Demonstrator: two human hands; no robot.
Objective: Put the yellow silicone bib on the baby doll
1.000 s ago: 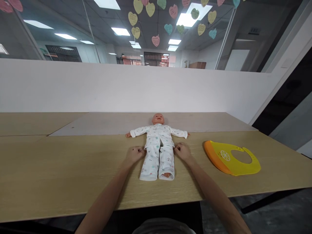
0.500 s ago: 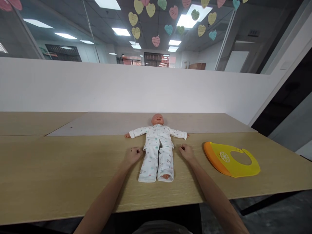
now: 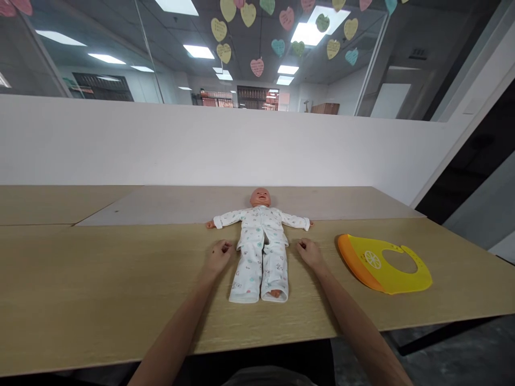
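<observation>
A baby doll point(image 3: 262, 222) in white printed pyjamas lies on its back on the table, arms spread out and head away from me. Its legs point toward me, and part of one foot shows inside the right trouser cuff. My left hand point(image 3: 219, 256) rests on the table just left of the doll's hip, fingers curled in with nothing seen in them. On the other side, my right hand point(image 3: 309, 253) lies closed in a loose fist, a small gap from the pyjamas. Right of that hand is a yellow bib point(image 3: 386, 265) with an orange pocket and a white citrus print.
The wooden table point(image 3: 100, 289) has its front edge close to my body. A greyish panel point(image 3: 181, 203) covers its back part, against a white wall point(image 3: 201, 145). Above the wall is a glass window with heart-shaped paper notes point(image 3: 287, 19).
My left hand has turned slightly, its fingers still curled. The doll, the bib and my right hand stay in place; the view has shifted a little.
</observation>
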